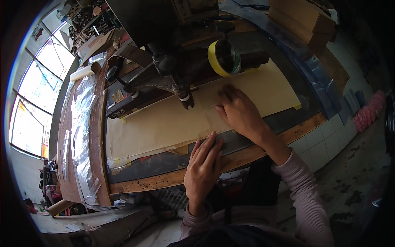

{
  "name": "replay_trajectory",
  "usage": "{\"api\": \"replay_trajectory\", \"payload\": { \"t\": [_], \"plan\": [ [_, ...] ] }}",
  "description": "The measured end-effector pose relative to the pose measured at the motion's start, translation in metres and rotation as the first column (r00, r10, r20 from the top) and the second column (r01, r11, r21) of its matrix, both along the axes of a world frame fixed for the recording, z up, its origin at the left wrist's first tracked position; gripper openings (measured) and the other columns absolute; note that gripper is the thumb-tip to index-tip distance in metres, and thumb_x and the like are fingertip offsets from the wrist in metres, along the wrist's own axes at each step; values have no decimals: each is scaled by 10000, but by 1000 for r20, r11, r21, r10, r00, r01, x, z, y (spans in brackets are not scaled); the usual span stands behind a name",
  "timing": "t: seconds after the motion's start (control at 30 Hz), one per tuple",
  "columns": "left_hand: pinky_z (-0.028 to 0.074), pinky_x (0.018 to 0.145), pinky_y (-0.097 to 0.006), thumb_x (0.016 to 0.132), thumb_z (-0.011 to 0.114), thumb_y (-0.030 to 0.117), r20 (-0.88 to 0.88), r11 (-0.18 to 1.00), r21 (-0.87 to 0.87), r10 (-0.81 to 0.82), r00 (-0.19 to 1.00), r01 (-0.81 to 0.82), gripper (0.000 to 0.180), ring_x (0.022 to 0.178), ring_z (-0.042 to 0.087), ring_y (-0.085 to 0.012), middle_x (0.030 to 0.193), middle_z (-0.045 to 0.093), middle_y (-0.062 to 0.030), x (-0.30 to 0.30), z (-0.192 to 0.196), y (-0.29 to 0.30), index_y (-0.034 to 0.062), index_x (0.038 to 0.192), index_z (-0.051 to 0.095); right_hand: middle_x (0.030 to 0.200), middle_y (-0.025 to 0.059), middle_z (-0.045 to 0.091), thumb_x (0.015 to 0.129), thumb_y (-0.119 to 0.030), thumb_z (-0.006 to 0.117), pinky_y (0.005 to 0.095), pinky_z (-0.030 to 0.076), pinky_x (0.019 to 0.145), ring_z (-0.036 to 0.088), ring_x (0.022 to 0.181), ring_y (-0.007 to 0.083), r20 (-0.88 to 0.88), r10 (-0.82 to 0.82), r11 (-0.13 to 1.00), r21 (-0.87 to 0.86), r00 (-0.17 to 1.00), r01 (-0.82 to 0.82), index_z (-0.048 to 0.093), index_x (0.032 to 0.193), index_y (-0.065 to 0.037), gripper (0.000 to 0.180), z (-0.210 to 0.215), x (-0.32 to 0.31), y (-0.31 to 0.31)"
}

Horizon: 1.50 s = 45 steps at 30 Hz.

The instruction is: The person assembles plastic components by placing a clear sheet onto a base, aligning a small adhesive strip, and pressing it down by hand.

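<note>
Am pressing left hand [202, 166] flat, grip spread and empty, on near edge of tan sheet [164, 123] to pin it against worktop [164, 179]. Am laying right hand [238, 113] palm-down further in, grip likewise spread, just right of machine's presser foot [186, 99], keeping sheet smooth there. Yellow tape roll [224, 57] standing behind, near right hand.
</note>
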<state>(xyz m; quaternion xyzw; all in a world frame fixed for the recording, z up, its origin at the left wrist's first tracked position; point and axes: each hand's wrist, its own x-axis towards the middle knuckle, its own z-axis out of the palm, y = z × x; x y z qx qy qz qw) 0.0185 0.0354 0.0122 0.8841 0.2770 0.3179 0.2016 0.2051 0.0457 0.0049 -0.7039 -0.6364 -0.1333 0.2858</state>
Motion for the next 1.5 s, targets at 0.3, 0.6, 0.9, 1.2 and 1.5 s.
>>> {"api": "replay_trajectory", "payload": {
  "t": [0.3, 0.6, 0.9, 1.2, 1.5],
  "plan": [
    [456, 989, -420, 825, 642, 39, -31, 997, 74, 28, 999, -26, 314, 1104, 602, -258, 1243, 596, -112, 1, -4, -2, 68, 1139, 642, 1153, 247, 581, 860, -211, 610, 409, 397, 1010, 528, 1152, 341, -72, 2, 1000, 5, 997, -2, 575, 1059, 64, 341, -5, 9, 7],
    [457, 989, -418, 817, 652, 38, -41, 995, 87, 47, 998, -43, 306, 1093, 610, -246, 1233, 604, -104, 3, -4, -1, 76, 1121, 653, 1142, 246, 583, 859, -200, 607, 418, 394, 1013, 529, 1149, 335, -99, 5, 999, 32, 995, -2, 583, 1033, 67, 319, -7, 11, 9],
    [454, 993, -417, 814, 656, 40, -44, 995, 89, 48, 998, -44, 300, 1093, 609, -239, 1233, 604, -99, 2, -3, -2, 74, 1112, 656, 1142, 235, 584, 868, -205, 596, 417, 401, 1001, 528, 1148, 323, -81, 4, 1000, 8, 997, -3, 583, 1051, 67, 328, -6, 11, 8],
    [444, 998, -422, 823, 629, 22, -49, 996, 87, 15, 999, -11, 328, 1125, 587, -254, 1254, 586, -114, 2, -1, 0, 54, 1150, 634, 1122, 188, 608, 878, -180, 604, 442, 412, 970, 557, 1114, 321, -85, 36, 995, 99, 996, -27, 584, 1082, 37, 299, 16, 8, -16],
    [502, 884, -370, 715, 629, -24, -37, 982, 188, 15, 999, -7, 348, 1036, 631, -260, 1138, 644, -95, -1, 3, -7, 77, 1042, 692, 935, 89, 653, 823, -91, 648, 367, 507, 724, 631, 821, 258, -342, 24, 943, 320, 939, 92, 657, 864, -13, 88, -9, -45, -118]
  ]
}}
